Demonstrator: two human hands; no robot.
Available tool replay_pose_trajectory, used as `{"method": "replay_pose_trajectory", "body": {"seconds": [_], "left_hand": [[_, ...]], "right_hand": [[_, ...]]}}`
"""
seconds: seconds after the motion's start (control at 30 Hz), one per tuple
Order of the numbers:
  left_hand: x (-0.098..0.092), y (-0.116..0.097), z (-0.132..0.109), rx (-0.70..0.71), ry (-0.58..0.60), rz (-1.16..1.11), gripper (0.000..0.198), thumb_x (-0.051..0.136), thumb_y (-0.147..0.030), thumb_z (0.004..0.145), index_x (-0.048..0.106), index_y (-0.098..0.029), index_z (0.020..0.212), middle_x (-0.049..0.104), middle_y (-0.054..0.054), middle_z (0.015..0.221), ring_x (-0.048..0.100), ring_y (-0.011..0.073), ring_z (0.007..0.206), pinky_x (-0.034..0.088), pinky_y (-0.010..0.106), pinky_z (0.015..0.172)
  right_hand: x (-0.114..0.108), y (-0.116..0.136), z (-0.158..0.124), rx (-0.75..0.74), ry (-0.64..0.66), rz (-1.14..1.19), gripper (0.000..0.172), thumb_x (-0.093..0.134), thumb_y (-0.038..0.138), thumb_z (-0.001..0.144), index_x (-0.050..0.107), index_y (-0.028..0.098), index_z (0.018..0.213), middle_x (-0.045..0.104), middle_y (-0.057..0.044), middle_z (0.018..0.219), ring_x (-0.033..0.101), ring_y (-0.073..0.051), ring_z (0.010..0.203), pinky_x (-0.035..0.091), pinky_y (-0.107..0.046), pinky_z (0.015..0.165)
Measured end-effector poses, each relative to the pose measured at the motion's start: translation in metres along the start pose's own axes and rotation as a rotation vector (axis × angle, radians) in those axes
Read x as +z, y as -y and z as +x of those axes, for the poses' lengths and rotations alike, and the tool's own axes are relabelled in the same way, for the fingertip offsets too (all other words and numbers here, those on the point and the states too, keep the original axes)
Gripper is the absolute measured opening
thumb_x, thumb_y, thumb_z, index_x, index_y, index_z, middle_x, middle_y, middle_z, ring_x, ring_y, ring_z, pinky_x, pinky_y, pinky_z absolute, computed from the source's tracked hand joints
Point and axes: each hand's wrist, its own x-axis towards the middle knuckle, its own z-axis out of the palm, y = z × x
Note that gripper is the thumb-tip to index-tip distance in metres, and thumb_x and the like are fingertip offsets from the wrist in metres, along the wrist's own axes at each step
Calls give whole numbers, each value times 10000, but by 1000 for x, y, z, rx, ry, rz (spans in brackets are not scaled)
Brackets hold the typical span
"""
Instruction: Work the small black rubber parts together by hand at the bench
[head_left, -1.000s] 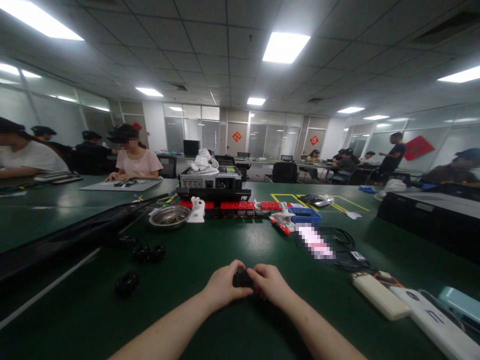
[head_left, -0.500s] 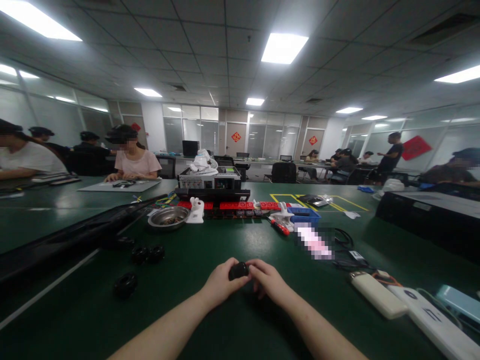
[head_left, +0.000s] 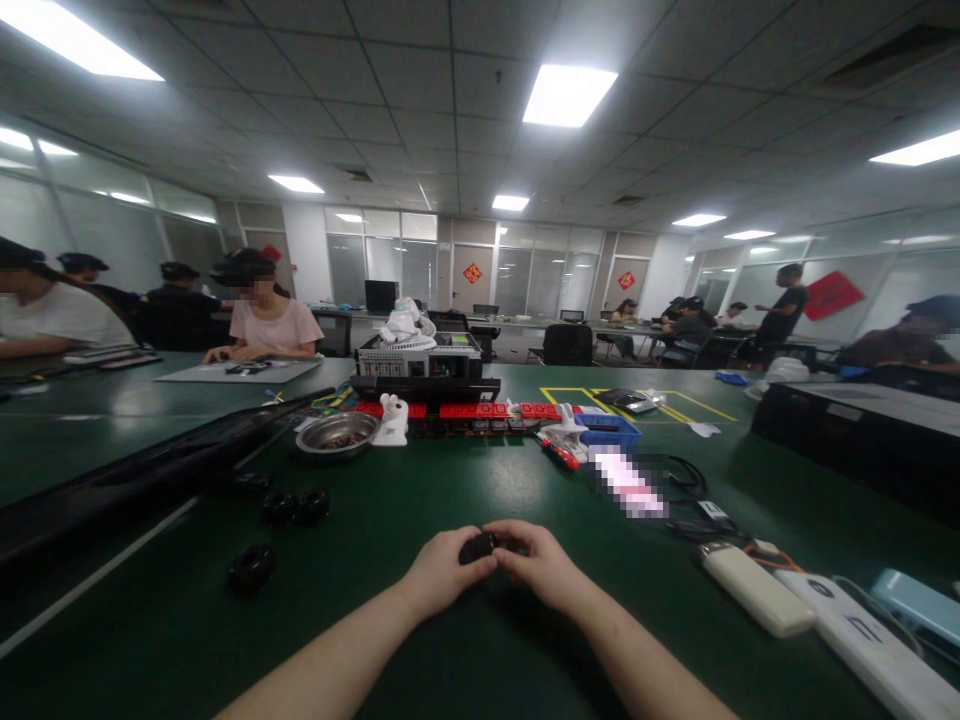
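Two hands (head_left: 439,574), fingers (head_left: 517,529) curled around rounded black piece (head_left: 474,548), smooth green tabletop (head_left: 435,480)

- I am counting my two bare hands (head_left: 439,570) (head_left: 543,566) and one small black rounded piece (head_left: 475,548).
- I am counting three glossy black ring-shaped pieces (head_left: 238,572) (head_left: 279,508) (head_left: 311,507).
- I am seeing two white plastic stands (head_left: 391,422) (head_left: 565,434), one round silver metal bowl (head_left: 337,452).

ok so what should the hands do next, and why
I'd probably turn the black part slightly with the right hand while the left hand steadies it. The left thumb and fingers hold it, the right fingers curl at its right end, and the fingers cover some of it, so a turn might show more.
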Motion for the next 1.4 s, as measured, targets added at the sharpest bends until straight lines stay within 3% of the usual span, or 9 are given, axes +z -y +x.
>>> {"method": "replay_pose_trajectory", "body": {"seconds": [0.13,0.3,0.43,0.7,0.83,1.0,1.1,1.23,1.4], "left_hand": [[-1,-1,1,16,-40,-58,390,411,-522,730,557,-181,850,588,8,769,528,152,690,361,219,594],[3,2,2,-56,-87,-24,333,513,-486,667,513,-186,811,574,-9,732,523,145,661,351,210,556],[5,2,0,-65,-72,63,360,582,-456,604,484,-220,857,581,-20,754,523,146,661,344,212,556],[5,5,1,-52,-38,75,435,609,-469,572,480,-234,915,578,-12,795,527,162,704,355,218,578],[3,5,2,-1,-22,17,375,495,-511,676,528,-214,902,582,0,808,523,159,717,355,222,604],[1,1,2,3,-31,-29,428,341,-529,756,554,-158,781,560,8,720,500,143,658,352,220,582],[-1,-2,1,-21,-44,-42,389,389,-522,734,535,-164,783,557,5,728,502,145,662,356,222,583],[-1,-5,-1,-65,-30,-1,338,499,-483,669,497,-188,834,564,-2,755,510,148,672,356,221,580],[2,-4,-2,-102,-26,80,371,572,-446,608,458,-210,871,562,-10,760,514,153,672,349,214,546]], "right_hand": [[-1,5,-2,-48,-32,-40,361,584,237,658,560,166,1011,573,-63,951,524,-174,817,439,-295,714],[4,-13,6,226,-92,107,349,412,416,754,515,143,945,555,-28,695,514,-109,490,421,-214,367],[6,-19,10,381,-104,59,409,324,507,766,493,136,731,470,32,439,415,-81,289,363,-194,258],[7,-14,4,275,-11,-87,311,400,410,761,497,139,642,469,33,449,422,-74,329,336,-176,306],[2,-5,1,28,-17,-185,181,488,265,732,590,138,811,520,13,569,477,-90,505,366,-191,462],[-2,1,-2,-59,11,-175,341,544,231,701,545,174,1037,522,9,642,478,-103,580,379,-207,527],[0,-3,0,41,-18,-74,343,502,317,730,509,166,1037,496,26,596,464,-84,480,369,-186,422],[4,-10,4,267,-36,9,385,296,463,793,506,142,822,409,63,426,332,-59,261,263,-166,242],[7,-15,7,317,-9,-35,341,348,442,776,468,152,641,393,66,397,331,-53,240,262,-156,212]]}}
